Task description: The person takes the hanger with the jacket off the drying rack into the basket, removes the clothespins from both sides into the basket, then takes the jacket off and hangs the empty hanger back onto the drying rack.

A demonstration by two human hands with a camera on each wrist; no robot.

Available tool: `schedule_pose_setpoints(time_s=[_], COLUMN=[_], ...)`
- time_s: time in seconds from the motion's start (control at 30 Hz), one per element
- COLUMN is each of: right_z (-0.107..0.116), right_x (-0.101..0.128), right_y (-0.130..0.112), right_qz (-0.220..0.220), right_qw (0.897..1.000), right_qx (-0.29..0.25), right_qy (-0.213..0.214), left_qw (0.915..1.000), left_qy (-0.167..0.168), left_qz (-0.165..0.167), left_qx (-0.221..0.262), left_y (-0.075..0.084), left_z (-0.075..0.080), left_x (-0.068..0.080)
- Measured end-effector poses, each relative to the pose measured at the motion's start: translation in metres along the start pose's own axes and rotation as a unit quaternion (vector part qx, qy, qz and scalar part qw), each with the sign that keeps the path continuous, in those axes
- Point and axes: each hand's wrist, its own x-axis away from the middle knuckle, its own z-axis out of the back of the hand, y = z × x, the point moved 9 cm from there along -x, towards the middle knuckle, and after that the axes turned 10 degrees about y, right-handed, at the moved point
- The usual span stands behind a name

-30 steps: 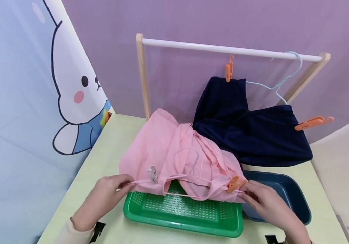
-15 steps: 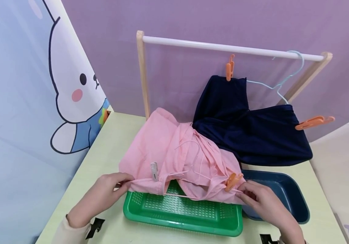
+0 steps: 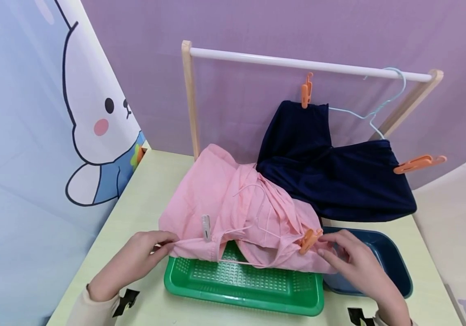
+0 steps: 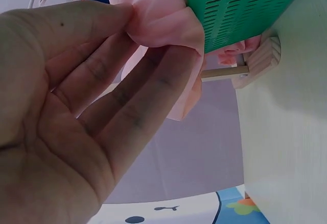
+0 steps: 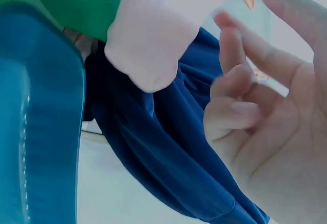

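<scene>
A pink zip-up garment point(image 3: 216, 190) lies bunched over the green basket point(image 3: 241, 299), with a pale pink hanger point(image 3: 263, 203) in it. My left hand point(image 3: 145, 253) pinches its left end; in the left wrist view the cloth sits between thumb and fingers point(image 4: 168, 76). A grey clothespin point(image 3: 206, 227) is on the garment's left part, an orange clothespin point(image 3: 310, 241) on its right part. Beside the orange clothespin is my right hand point(image 3: 355, 260), thumb and forefinger apart and nothing held between them. In the right wrist view the garment's end hangs free of the fingers point(image 5: 240, 45).
Behind stands a wooden rack with a white rail point(image 3: 273, 59). Dark navy trousers point(image 3: 338, 176) hang there on a light blue hanger point(image 3: 379, 106), with orange clothespins point(image 3: 306, 93) at the waist. A dark blue tub point(image 3: 396, 267) sits right of the basket.
My right hand has let go of the garment's right end and its fingers have spread near the orange clothespin. The left hand has shifted slightly and keeps its pinch. The grey clothespin stands straighter.
</scene>
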Motion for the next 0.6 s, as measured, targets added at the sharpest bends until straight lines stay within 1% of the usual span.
schedule_pose_setpoints(time_s=[0.1, 0.2, 0.37, 0.6], right_z=[0.003, 0.003, 0.001, -0.003], right_x=[-0.004, -0.008, -0.014, -0.014], right_y=[-0.002, -0.006, -0.011, -0.010], right_qz=[-0.001, 0.003, 0.005, 0.004], right_qw=[1.000, 0.999, 0.998, 0.996], right_qx=[-0.017, -0.031, -0.057, -0.094], right_qy=[0.023, 0.030, 0.025, 0.013], left_qw=[1.0000, 1.0000, 1.0000, 1.0000], left_qy=[-0.001, -0.001, -0.003, 0.000], left_qz=[-0.001, -0.001, 0.000, 0.006], left_qx=[0.002, 0.005, 0.009, 0.007], left_y=[0.000, 0.000, -0.001, -0.002], left_z=[0.000, 0.001, 0.000, -0.001], left_x=[0.000, 0.000, 0.000, 0.001])
